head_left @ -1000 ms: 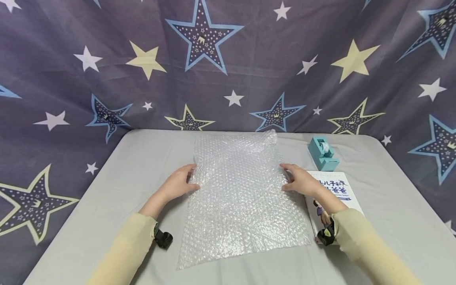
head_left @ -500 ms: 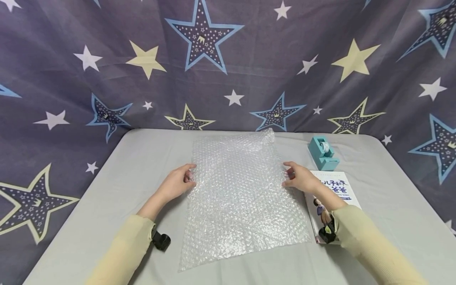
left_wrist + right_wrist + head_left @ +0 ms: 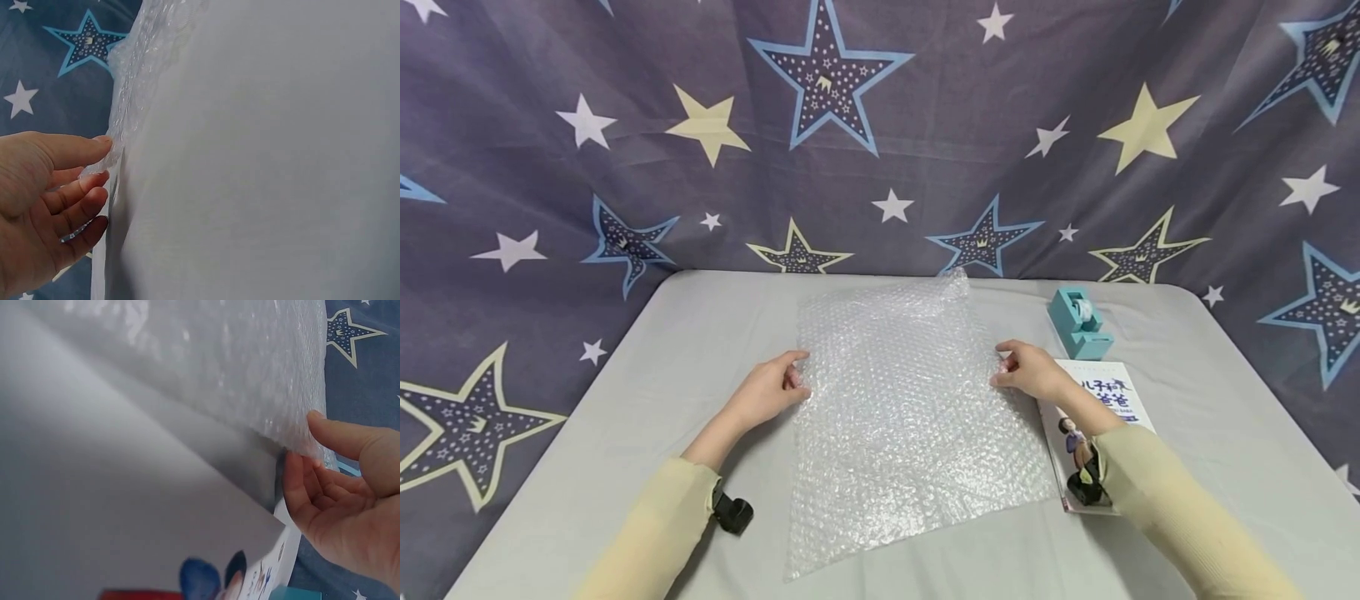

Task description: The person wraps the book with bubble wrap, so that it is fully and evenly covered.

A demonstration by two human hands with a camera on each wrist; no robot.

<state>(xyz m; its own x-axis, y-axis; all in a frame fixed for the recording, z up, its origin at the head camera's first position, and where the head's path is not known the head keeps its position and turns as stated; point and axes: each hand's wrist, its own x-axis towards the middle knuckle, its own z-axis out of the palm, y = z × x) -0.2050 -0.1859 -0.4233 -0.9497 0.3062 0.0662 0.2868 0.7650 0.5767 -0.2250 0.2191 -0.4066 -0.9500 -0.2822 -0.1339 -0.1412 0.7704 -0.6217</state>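
A clear sheet of bubble wrap (image 3: 910, 417) lies spread over the middle of the table, its far right corner curling up. My left hand (image 3: 767, 389) pinches its left edge between thumb and fingers; in the left wrist view that edge is between the thumb (image 3: 81, 149) and the forefinger. On the opposite side my right hand (image 3: 1032, 371) pinches the right edge. The right wrist view has the thumb above the wrap (image 3: 250, 369) and the curled fingers (image 3: 306, 487) under it, the edge lifted off the table there.
A white book (image 3: 1112, 392) with blue lettering lies partly under my right forearm. Behind it stands a teal tape dispenser (image 3: 1078, 325) with a roll in it. A grey cloth covers the table (image 3: 1240, 467). A star-patterned curtain (image 3: 850, 183) hangs along the back.
The bubble wrap has turned slightly: its far edge has shifted left and its near left corner right and nearer. My fingers have closed on its edges.
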